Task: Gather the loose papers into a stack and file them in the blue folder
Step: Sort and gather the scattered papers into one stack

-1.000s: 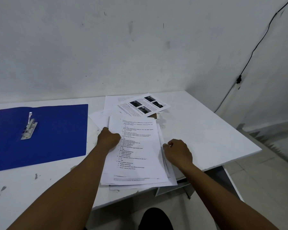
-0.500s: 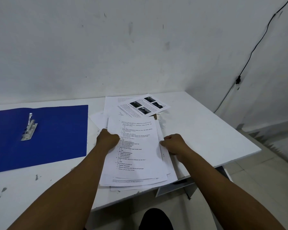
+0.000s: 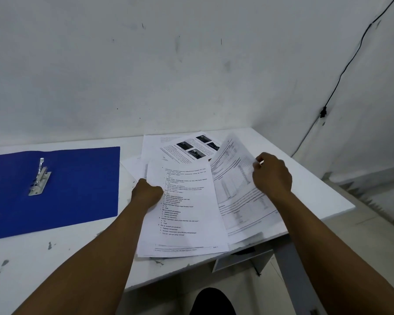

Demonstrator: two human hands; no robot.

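Observation:
A pile of printed papers [image 3: 187, 212] lies on the white table [image 3: 55, 258], overhanging its front edge. My left hand [image 3: 147, 193] grips the pile's left edge. My right hand [image 3: 271, 173] pinches a sheet with tables [image 3: 234, 178] and holds it raised and fanned out to the right of the pile. A sheet with dark photos [image 3: 191, 148] lies behind the pile, with more white sheets under it. The blue folder [image 3: 77, 185] lies flat and open at the left, its metal clip [image 3: 39, 178] standing up.
A white wall rises right behind the table. A black cable [image 3: 341, 76] runs down the right wall. A grey table leg [image 3: 291, 264] and a bracket show below the front edge, with tiled floor at the right. Paint scuffs mark the tabletop.
My right hand has left the pile's right edge, moved up and to the right, and pulled a sheet with tables out from the pile. My left hand has stayed on the left edge.

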